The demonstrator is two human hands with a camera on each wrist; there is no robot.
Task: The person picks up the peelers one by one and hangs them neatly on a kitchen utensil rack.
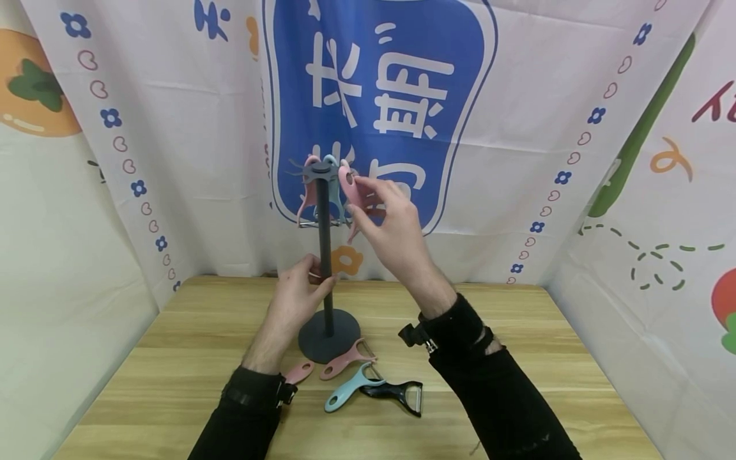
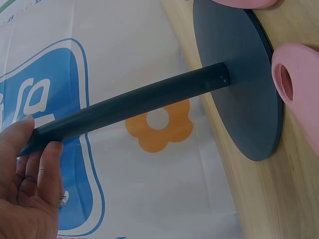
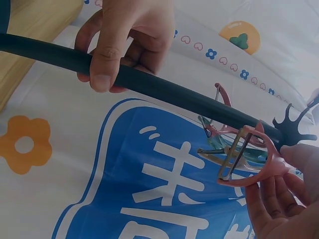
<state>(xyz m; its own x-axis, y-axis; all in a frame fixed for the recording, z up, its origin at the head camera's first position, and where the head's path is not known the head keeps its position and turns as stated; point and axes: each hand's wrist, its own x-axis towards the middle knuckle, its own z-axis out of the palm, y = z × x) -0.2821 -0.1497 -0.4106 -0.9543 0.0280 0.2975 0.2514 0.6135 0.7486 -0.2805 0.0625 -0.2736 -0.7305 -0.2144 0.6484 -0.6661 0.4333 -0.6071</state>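
A dark hook stand (image 1: 324, 249) rises upright from its round base on the table. My left hand (image 1: 296, 291) holds its pole around mid-height, thumb and fingers on either side. Up at the hook ring (image 1: 319, 170), my right hand (image 1: 397, 223) pinches a pink peeler (image 1: 347, 184) by its handle, the handle's hole right at a hook. In the right wrist view that peeler's blade end (image 3: 234, 157) points down along the pole. Beside it hang another pink peeler (image 1: 308, 195), a light blue peeler (image 1: 335, 195) and a partly hidden pale one (image 3: 214, 155).
In front of the base lie a pink peeler (image 1: 345, 362), a light blue peeler (image 1: 347, 388) and a black peeler (image 1: 388, 391), the last two overlapping. Another pink handle (image 1: 300, 372) is partly hidden by the left sleeve. A printed cloth (image 1: 230, 160) hangs behind the wooden table (image 1: 489, 383).
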